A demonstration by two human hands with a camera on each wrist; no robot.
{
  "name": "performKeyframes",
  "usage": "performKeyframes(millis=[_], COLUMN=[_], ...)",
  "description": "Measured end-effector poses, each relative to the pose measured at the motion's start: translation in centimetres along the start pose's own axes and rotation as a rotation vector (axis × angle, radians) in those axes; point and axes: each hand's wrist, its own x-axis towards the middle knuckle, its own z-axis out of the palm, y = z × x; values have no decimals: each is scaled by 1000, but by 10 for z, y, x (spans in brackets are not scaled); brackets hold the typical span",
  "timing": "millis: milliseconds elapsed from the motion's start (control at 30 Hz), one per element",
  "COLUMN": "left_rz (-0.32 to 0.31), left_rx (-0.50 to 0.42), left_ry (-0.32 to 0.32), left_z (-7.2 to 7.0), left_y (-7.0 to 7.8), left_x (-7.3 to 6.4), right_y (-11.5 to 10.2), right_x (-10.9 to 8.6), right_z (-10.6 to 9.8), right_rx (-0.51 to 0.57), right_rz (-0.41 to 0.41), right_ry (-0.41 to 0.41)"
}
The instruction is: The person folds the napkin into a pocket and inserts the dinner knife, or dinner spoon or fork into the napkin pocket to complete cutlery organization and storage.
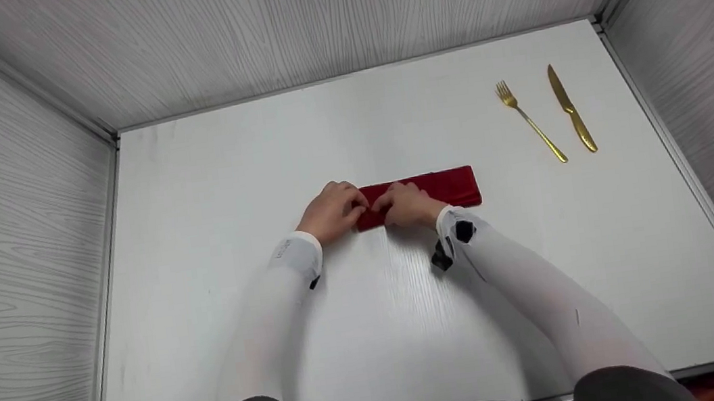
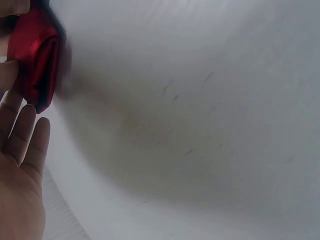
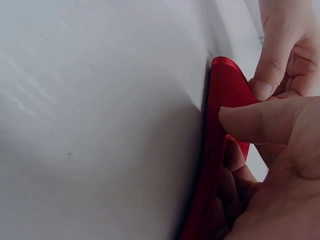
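A red, shiny folded cloth napkin (image 1: pixel 447 186) lies as a long flat strip at the middle of the white table. At its left end my left hand (image 1: pixel 331 212) pinches the fabric between thumb and fingers. My right hand (image 1: pixel 411 205) is close beside it, gripping the strip a little further right. Seen from the right wrist, the right thumb presses on the napkin (image 3: pixel 227 92) with the other fingers curled against it, partly hidden. Stacked folds show at the napkin's end (image 2: pixel 42 65) in the left wrist view, where several left fingers extend past the cloth.
To the right on the table (image 1: pixel 224 176) lie a gold fork (image 1: pixel 531 123) and, beside it, a gold knife (image 1: pixel 570 107), both slanted. Grey wood-grain panels (image 1: pixel 335 19) enclose the table at the back, left and right.
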Motion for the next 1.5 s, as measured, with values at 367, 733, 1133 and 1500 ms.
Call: performKeyframes(millis=[367, 733, 1133, 1500], left_rz=[-12, -1, 11, 35], left_rx=[20, 53, 182, 379], left_ry=[-25, -25, -8, 105], left_z=[2, 4, 12, 32], left_y=[-1, 0, 2, 14], left_x=[3, 5, 9, 7], right_y=[-3, 6, 13, 41], right_x=[-3, -7, -8, -34], right_z=[2, 5, 13, 0], right_rx=[-28, -5, -73, -84], right_rz=[12, -47, -108, -217], right_ry=[6, 58, 164, 325])
